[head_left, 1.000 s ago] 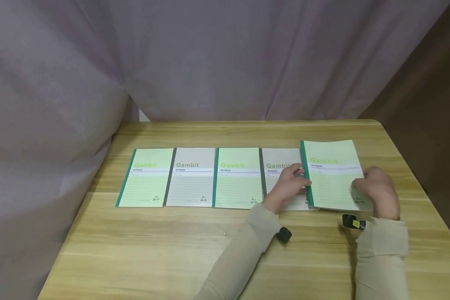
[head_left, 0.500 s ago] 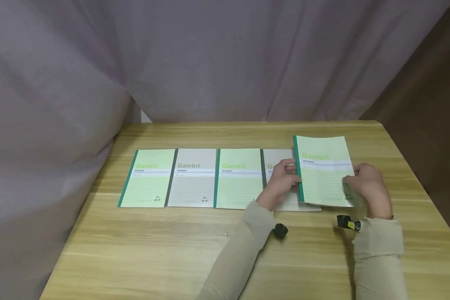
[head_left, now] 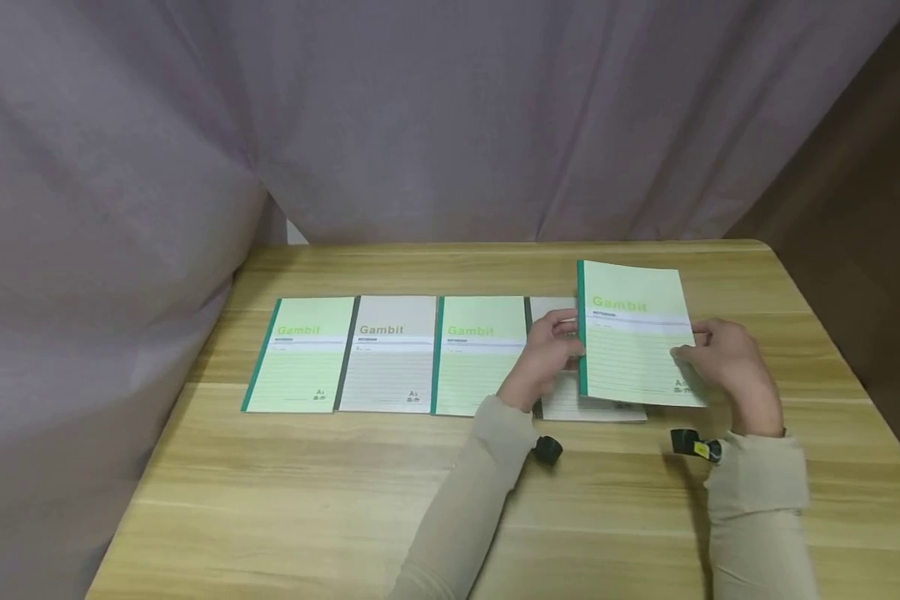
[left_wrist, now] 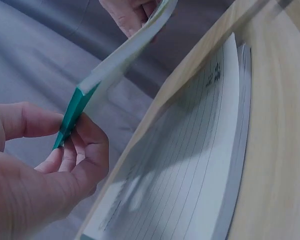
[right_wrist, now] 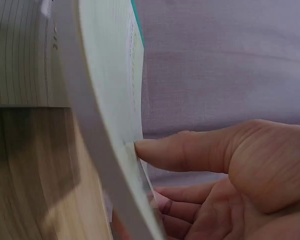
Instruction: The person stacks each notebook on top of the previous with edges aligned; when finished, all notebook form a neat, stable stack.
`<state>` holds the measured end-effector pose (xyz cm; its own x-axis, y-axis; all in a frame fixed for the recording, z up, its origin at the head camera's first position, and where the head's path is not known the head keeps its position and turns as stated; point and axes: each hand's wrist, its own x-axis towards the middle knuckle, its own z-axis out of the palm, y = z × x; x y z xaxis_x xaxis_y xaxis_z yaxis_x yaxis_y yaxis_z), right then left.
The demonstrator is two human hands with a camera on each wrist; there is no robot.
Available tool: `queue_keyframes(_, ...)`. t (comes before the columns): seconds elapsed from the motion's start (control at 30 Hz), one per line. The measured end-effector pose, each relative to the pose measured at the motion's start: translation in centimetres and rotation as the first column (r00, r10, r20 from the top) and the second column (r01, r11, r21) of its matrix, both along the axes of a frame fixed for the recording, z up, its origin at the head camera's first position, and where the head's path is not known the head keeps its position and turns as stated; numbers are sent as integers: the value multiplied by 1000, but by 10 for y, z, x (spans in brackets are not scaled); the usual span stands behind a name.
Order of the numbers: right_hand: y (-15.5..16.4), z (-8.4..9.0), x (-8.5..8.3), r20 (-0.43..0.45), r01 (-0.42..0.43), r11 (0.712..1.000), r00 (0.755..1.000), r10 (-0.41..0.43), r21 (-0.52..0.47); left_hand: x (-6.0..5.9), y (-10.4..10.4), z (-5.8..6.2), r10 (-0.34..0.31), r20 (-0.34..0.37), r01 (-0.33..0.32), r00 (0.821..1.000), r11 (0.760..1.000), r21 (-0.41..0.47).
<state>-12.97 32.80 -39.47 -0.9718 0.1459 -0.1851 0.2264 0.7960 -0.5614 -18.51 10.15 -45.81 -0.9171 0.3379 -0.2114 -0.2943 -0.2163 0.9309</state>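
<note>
Both hands hold a green-covered "Gambit" notebook (head_left: 633, 354) above the right part of the row. Its green spine (left_wrist: 76, 112) is pinched between the thumb and fingers of my left hand (head_left: 542, 357), as the left wrist view shows. My right hand (head_left: 733, 367) grips the opposite edge near the lower corner, thumb (right_wrist: 182, 151) on the cover and fingers behind. The held notebook is lifted off the table and bends slightly. Beneath it lies a grey notebook (head_left: 561, 402), partly covered from the head view.
To the left, a green notebook (head_left: 480, 383), a grey notebook (head_left: 387, 379) and another green notebook (head_left: 297, 375) lie side by side on the wooden table (head_left: 307, 492). A grey curtain (head_left: 420, 125) hangs behind the far edge.
Both hands have raised the green notebook and carried it left, so that it covers more of the grey notebook. The notebooks in the row keep their places.
</note>
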Motion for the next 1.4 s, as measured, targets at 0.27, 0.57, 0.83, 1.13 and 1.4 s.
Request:
queue_keyframes(0.27,-12,4,-7,-26,-40,998,999,39,-41,-7,-18,5,1,-28,-3,1000,999,-40)
queue_keyframes(0.57,-30,5,-13,-45,-73,996,996,71,-49,-9,-40,5,15,-37,-17,999,997,-77)
queue_keyframes(0.83,-44,0,-15,-63,-88,994,994,84,-58,-9,-57,8,8,-45,-13,999,993,-114)
queue_keyframes(1.13,-60,-4,-19,-61,-116,991,992,112,-63,-12,-74,6,24,-53,-30,998,991,-127)
queue_keyframes(1.4,-78,-4,-26,-44,-146,985,989,143,-96,-15,-95,5,47,-44,-54,998,986,-157)
